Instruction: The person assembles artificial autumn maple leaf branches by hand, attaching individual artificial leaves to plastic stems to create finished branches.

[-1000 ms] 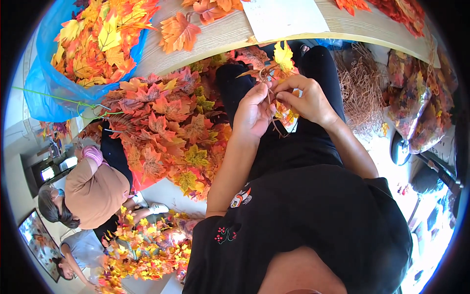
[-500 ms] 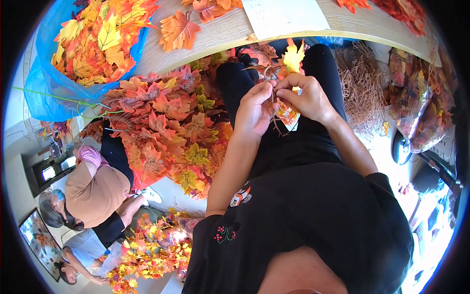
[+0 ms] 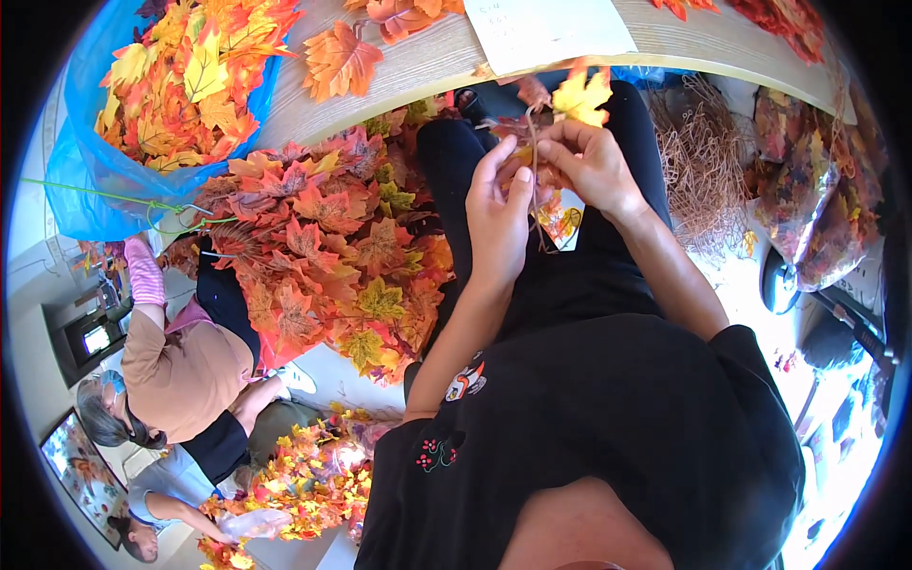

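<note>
A yellow artificial maple leaf (image 3: 581,95) on a thin brown stem (image 3: 535,171) is held above the person's lap, just below the near edge of the wooden table (image 3: 427,66). The right hand (image 3: 594,163) pinches the stem under the leaf; the left hand (image 3: 499,214) closes its fingertips on the stem lower down. A heap of orange leaves (image 3: 323,247) lies just left

Pale wooden table (image 3: 418,71), blue bag of orange leaves (image 3: 180,85), loose orange leaf (image 3: 339,59), white paper sheet (image 3: 551,28) lying on it
</note>
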### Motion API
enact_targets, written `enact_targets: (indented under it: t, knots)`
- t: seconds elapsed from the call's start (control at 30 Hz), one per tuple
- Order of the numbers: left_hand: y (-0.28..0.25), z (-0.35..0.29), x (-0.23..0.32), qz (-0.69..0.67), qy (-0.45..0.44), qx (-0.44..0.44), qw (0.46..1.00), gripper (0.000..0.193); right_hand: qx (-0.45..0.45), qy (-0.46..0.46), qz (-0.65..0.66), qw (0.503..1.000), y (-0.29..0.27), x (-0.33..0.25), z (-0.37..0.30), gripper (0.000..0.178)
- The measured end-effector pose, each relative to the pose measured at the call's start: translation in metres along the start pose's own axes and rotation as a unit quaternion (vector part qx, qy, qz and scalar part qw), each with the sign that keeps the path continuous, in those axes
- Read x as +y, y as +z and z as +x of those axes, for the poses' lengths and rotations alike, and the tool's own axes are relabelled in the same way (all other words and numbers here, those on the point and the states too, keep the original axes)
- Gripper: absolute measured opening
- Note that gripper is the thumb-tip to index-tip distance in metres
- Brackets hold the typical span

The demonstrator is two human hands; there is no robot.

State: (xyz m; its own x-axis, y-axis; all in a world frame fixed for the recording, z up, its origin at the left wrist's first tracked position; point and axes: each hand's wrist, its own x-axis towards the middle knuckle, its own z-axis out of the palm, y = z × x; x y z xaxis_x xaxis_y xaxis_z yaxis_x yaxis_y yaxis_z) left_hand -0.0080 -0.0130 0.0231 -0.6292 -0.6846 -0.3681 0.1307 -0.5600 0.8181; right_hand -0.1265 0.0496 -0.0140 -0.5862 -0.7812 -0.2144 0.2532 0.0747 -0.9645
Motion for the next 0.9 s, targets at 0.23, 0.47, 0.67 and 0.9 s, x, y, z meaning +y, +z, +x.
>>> enact_targets:
  t: [0.23, 0.47, 0.67, 0.9]
  knots:
    - [-0.027, -0.022, -0.009, -0.013, -0.041, 0.011, 0.999, 0.014, 0.000, -0.002, -0.011, 1.000, -0.008, -0.015, 0.015, 0.016]
    - [-0.040, -0.010, -0.004, -0.315, -0.293, -0.139, 0.892, 0.030, -0.004, -0.009, -0.016, 1.000, -0.012, 0.000, 0.019, 0.017]
    - [-0.043, -0.010, -0.005, -0.427, -0.310, -0.193, 0.827, 0.030, -0.015, 0.030, -0.015, 0.999, -0.013, -0.007, 0.015, 0.015]
    - [-0.046, -0.009, -0.013, -0.474, -0.323, -0.191, 0.797, 0.029, -0.006, 0.023, 0.033, 0.999, -0.010, 0.000, 0.013, 0.014]
